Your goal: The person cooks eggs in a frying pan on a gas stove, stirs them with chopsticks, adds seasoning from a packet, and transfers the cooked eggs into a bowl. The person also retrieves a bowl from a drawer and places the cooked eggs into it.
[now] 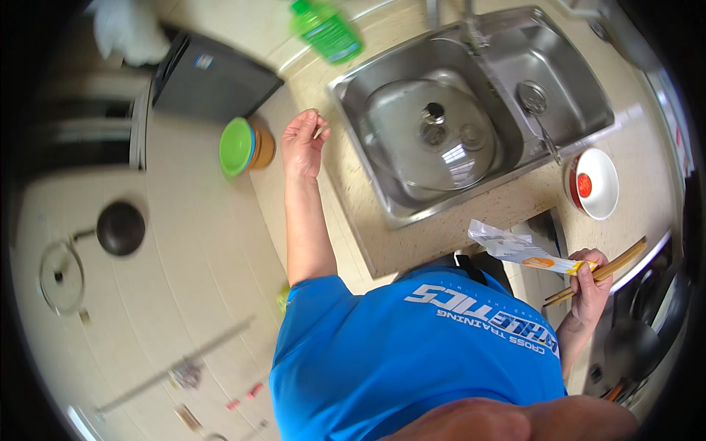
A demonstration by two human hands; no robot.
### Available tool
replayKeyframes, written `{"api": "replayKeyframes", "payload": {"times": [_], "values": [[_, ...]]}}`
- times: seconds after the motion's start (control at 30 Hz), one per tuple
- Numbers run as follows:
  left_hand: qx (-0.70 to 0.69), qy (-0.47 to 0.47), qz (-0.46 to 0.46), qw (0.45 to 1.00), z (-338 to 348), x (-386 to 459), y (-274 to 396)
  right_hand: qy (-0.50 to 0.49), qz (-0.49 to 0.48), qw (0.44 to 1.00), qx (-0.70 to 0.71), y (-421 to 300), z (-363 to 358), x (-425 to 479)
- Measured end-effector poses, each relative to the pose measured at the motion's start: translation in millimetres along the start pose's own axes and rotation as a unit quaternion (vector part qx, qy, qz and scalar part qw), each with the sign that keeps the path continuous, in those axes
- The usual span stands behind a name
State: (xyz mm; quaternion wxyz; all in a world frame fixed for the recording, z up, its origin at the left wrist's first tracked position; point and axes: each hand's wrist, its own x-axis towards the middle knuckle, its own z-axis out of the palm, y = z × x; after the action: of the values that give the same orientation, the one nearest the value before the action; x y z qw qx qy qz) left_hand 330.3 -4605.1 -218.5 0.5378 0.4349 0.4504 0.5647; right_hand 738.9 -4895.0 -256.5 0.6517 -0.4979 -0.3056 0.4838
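Observation:
My right hand point(590, 286) grips a pair of wooden chopsticks point(623, 259) together with a white and yellow plastic packet point(518, 251). The packet bears printing, and its loose end points towards the sink. Out over the floor, left of the counter edge, my left hand point(305, 140) is raised with curled fingers. A small pale scrap point(319, 132) shows between those fingers, too small to name. A white bowl point(601, 187) with a red outside stands on the counter, beyond my right hand.
A glass pot lid point(430, 138) lies in the large basin of the steel sink point(397, 212). A slotted ladle point(534, 99) rests in the small basin. Behind stands a green detergent bottle point(331, 36). Left are a green-lidded container point(237, 148) and a dark pan point(121, 228). A wok point(631, 347) is at lower right.

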Motion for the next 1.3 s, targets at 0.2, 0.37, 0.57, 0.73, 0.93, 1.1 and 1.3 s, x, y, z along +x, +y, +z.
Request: {"api": "replayKeyframes", "payload": {"times": [0.2, 0.37, 0.57, 0.73, 0.93, 1.1, 1.3], "values": [[-0.030, 0.135, -0.002, 0.990, -78.2, -154.9, -12.9, -0.158, -0.003, 0.987, -0.026, -15.0, 32.3, 0.6], [-0.070, 0.254, -0.121, 0.957, -116.1, -321.3, -90.1, -0.276, 0.006, 0.961, -0.033, -8.9, 55.1, -13.4], [-0.058, 0.443, -0.228, 0.865, -153.6, -485.2, -94.1, -0.383, 0.095, 0.916, -0.066, -3.7, 123.3, -61.2], [-0.104, 0.572, -0.218, 0.784, -190.9, -599.5, -73.8, -0.430, 0.113, 0.887, -0.127, -22.9, 182.3, -120.1], [-0.169, 0.647, -0.173, 0.723, -254.3, -717.5, -55.9, -0.497, 0.116, 0.847, -0.151, -24.7, 258.7, -199.3], [-0.165, 0.719, -0.155, 0.657, -327.9, -829.5, -15.9, -0.510, 0.107, 0.823, -0.225, -9.9, 350.4, -318.8], [-0.176, 0.809, -0.115, 0.549, -406.3, -937.6, -21.4, -0.611, 0.082, 0.739, -0.272, 22.0, 455.1, -430.0]]}}
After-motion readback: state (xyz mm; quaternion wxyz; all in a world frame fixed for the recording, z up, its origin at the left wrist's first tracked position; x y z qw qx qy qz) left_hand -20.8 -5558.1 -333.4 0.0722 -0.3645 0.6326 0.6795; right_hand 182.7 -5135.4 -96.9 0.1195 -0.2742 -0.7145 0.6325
